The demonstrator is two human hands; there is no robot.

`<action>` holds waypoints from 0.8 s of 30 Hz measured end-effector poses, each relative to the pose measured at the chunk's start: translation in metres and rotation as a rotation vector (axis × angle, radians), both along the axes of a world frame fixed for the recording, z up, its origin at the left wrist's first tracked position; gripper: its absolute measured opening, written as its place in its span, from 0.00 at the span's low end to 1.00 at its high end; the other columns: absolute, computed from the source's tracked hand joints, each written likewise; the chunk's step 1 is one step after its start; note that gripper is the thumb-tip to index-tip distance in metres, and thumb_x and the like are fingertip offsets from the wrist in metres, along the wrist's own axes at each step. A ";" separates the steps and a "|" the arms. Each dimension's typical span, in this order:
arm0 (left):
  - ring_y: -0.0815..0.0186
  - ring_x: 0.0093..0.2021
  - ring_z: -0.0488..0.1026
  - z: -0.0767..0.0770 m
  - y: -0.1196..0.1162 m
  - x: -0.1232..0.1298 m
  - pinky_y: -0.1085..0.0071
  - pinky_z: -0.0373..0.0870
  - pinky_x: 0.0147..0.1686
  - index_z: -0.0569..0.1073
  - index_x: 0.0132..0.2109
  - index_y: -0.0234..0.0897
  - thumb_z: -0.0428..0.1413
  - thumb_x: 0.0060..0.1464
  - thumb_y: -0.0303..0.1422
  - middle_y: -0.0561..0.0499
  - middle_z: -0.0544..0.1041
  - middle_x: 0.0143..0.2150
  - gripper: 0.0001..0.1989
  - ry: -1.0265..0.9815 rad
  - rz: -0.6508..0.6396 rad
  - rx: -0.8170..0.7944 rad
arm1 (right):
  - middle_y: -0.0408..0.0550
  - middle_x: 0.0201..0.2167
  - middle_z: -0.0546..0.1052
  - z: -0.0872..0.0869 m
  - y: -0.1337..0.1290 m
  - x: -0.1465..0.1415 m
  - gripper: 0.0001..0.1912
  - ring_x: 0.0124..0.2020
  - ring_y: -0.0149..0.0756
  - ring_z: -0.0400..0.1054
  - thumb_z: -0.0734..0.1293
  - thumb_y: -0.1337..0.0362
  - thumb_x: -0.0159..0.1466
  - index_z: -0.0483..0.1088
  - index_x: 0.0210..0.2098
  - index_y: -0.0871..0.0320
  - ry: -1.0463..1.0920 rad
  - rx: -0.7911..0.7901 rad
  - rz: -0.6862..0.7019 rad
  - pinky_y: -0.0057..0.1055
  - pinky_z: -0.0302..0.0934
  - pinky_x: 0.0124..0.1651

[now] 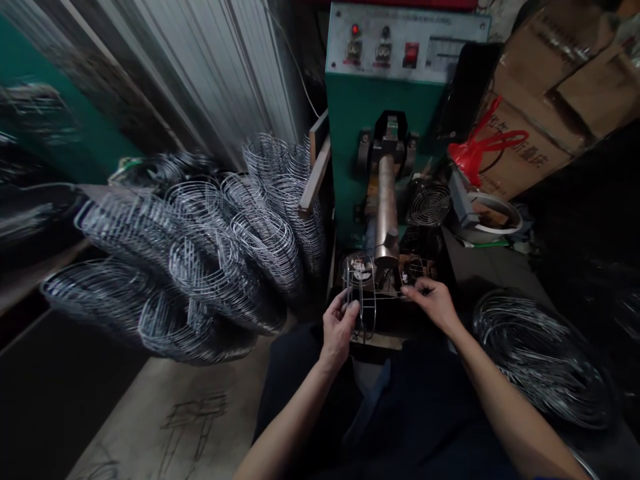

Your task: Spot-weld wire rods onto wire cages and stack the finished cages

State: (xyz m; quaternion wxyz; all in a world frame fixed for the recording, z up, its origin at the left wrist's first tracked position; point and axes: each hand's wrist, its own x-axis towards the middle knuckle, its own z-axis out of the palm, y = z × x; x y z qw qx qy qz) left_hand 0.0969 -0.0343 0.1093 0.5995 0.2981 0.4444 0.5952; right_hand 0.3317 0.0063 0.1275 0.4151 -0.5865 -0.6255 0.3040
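Below the metal cylinder of a green machine, a wire frame with a rounded loop hangs upright. My left hand pinches its left side between thumb and fingers. To the right, my right hand has thumb and fingertips closed at the end of a thin straight wire that runs across from the frame. Whether that wire is joined to the frame is too small to tell.
Stacks of bent wire loops stand at the left. A coil of wire rings lies at the right. Behind it are a white bowl, a red plastic bag and cardboard boxes. A metal bar juts out left of the machine.
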 end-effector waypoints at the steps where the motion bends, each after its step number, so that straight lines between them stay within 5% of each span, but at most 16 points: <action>1: 0.77 0.20 0.51 -0.001 0.001 0.000 0.79 0.49 0.20 0.74 0.57 0.33 0.66 0.50 0.44 0.61 0.60 0.22 0.30 0.005 -0.002 -0.002 | 0.39 0.19 0.61 0.000 0.001 0.001 0.27 0.25 0.30 0.54 0.72 0.45 0.58 0.61 0.18 0.57 -0.006 0.001 0.002 0.29 0.48 0.30; 24: 0.73 0.24 0.66 -0.006 0.021 0.006 0.76 0.64 0.27 0.77 0.55 0.32 0.69 0.45 0.42 0.55 0.71 0.24 0.31 -0.067 0.039 0.016 | 0.39 0.19 0.62 0.004 0.016 0.007 0.26 0.25 0.30 0.55 0.71 0.45 0.58 0.62 0.19 0.57 -0.053 -0.025 0.011 0.28 0.49 0.30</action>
